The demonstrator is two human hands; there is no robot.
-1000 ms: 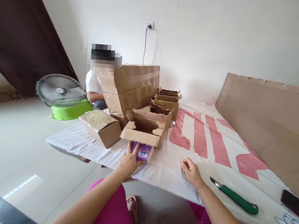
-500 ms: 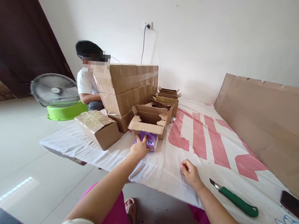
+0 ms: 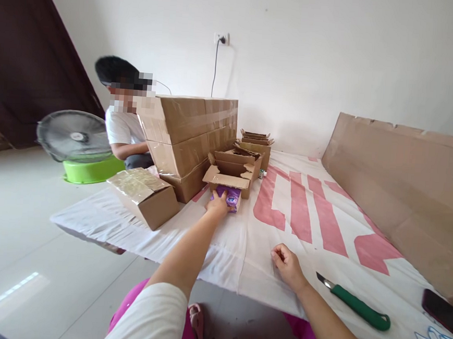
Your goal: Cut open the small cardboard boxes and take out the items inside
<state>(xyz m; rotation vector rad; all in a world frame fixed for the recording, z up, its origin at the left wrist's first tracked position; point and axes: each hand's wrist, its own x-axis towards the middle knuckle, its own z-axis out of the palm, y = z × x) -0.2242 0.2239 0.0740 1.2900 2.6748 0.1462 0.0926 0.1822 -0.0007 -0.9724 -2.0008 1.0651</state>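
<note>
On the cloth-covered surface (image 3: 259, 255), purple pack (image 3: 234, 196) sits at near side of an open carton (image 3: 228, 180), just below its flap; left hand (image 3: 218, 204) on the pack, fingers spread apart; right hand (image 3: 287, 264) by the near edge, fingers curled together, green-handled cutter (image 3: 359, 306) to its right; taped box (image 3: 144, 194) left of the pack

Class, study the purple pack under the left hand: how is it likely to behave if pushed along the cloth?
The purple pack would probably slide rather than roll, given its flat, block-like sides. It seems unlikely to tip, since it lies low on the cloth. The open box just beyond it may add some resistance.
</note>
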